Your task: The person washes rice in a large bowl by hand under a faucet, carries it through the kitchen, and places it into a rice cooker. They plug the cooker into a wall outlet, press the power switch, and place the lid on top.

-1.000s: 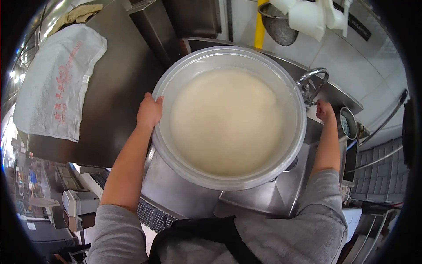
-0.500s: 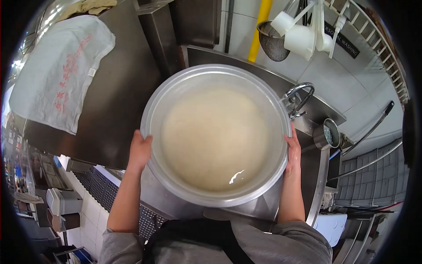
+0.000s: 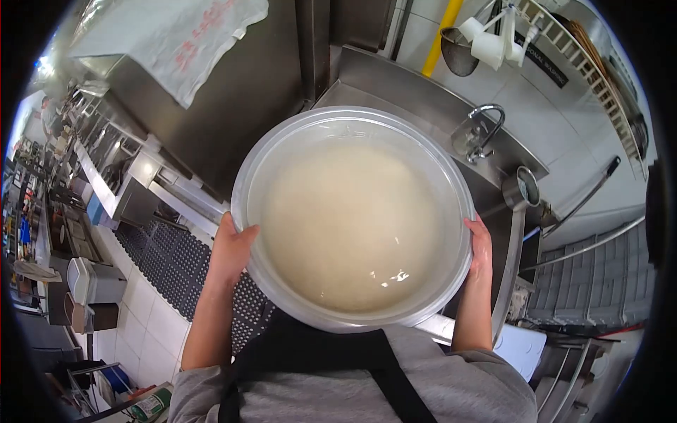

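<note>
A large clear plastic bowl full of cloudy white water is held up in front of my chest. My left hand grips its left rim. On the opposite side my right hand grips the right rim. The bowl is clear of the steel sink, which lies behind it with a curved tap at its right end. The bottom of the bowl cannot be seen through the water.
A steel counter with a white towel lies at the upper left. Black floor mats and white tiles lie below it. A metal cup stands by the tap. A strainer and white scoops hang on the tiled wall.
My right hand left the tap and took the bowl's right rim. With both hands on it, the bowl has come away from the sink towards my body, and my view has turned left.
</note>
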Available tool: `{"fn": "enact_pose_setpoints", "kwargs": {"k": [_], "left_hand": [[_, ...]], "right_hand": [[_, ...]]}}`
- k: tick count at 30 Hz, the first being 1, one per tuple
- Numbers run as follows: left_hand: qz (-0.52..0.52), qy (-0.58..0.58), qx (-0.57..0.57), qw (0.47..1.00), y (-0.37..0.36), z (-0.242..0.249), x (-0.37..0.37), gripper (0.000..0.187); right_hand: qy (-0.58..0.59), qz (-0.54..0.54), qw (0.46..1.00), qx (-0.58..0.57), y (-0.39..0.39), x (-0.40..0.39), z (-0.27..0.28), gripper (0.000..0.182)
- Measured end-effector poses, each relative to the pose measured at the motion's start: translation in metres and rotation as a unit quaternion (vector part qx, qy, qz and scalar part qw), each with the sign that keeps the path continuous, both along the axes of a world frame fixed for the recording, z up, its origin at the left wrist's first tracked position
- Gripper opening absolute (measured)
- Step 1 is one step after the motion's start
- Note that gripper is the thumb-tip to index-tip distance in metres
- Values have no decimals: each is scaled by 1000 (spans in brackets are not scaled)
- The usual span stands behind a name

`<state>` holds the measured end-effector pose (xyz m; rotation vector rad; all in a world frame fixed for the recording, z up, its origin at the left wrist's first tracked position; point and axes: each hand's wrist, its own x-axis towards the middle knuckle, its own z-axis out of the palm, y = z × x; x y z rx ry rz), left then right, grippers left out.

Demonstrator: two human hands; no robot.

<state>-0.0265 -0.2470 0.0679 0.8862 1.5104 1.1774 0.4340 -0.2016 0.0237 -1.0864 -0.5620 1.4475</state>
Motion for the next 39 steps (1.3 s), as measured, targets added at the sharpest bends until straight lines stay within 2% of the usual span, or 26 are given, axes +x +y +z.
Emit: {"fn": "enact_pose_setpoints", "kwargs": {"k": [5,8,14,16,22,25,29,31,32,33,34,35,37,39], "left_hand": [[-25,-15,41,999,-54,-18,-37,35],[-47,6,35,998,-86,-11,-58,35],[-73,33,52,995,-147,-24,-99,36],[-82,21,59,995,-162,-27,-109,36],[-102,8,58,993,-195,-39,-128,37],[-98,26,67,993,-210,-50,-133,38],[-96,67,64,991,-213,-53,-136,39],[-103,50,66,991,-213,-55,-138,41],[-109,36,76,990,-212,-55,-138,42],[-105,34,77,991,-210,-54,-138,42],[-104,32,83,991,-211,-54,-137,43],[-103,29,87,990,-212,-53,-136,43],[-101,36,77,991,-212,-46,-135,43],[-98,43,67,992,-213,-45,-135,43]], "right_hand": [[-27,-36,999,-13,-75,-34,6,47],[-35,-69,997,-7,-120,-56,4,44],[-170,-76,982,17,-198,-100,13,38],[-270,-87,959,-10,-218,-112,15,39],[-426,-87,901,15,-246,-126,9,43],[-470,-106,876,4,-259,-140,13,47],[-469,-103,877,1,-261,-141,16,49],[-632,-84,767,-73,-258,-145,25,53],[-634,-82,766,-72,-257,-149,27,53],[-795,-89,600,9,-253,-155,28,55],[-908,-92,399,91,-248,-163,29,57],[-908,-89,399,96,-239,-172,29,57],[-738,132,632,197,-208,-189,29,57],[-721,231,633,162,-159,-190,-9,56]]}}
